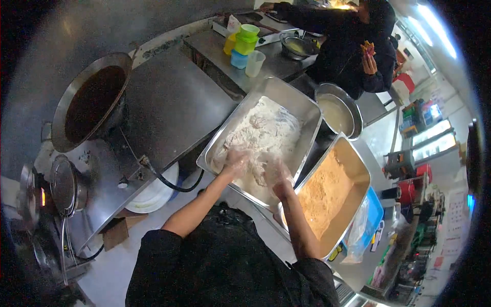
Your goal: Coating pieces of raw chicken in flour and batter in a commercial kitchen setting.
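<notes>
A deep stainless steel pan (307,109) stands before me with a bed of white flour (261,126) in it. Both my hands are down in its near part, coated in flour. My left hand (237,162) is at the near left, its fingers blurred. My right hand (277,172) lies to the right of it, fingers pointing into the flour. Between them is a floury lump (257,172); whether either hand grips it is hard to see. On the right, a second steel pan (355,197) contains orange-tan crumbs (326,192).
A steel bowl (358,119) of pale liquid sits beyond the pans. At left stands a wide pan (111,59) of dark liquid. Plastic containers (245,44) occupy the back counter. Another person (351,46) stands there holding food. A black hose (172,184) loops below the left counter.
</notes>
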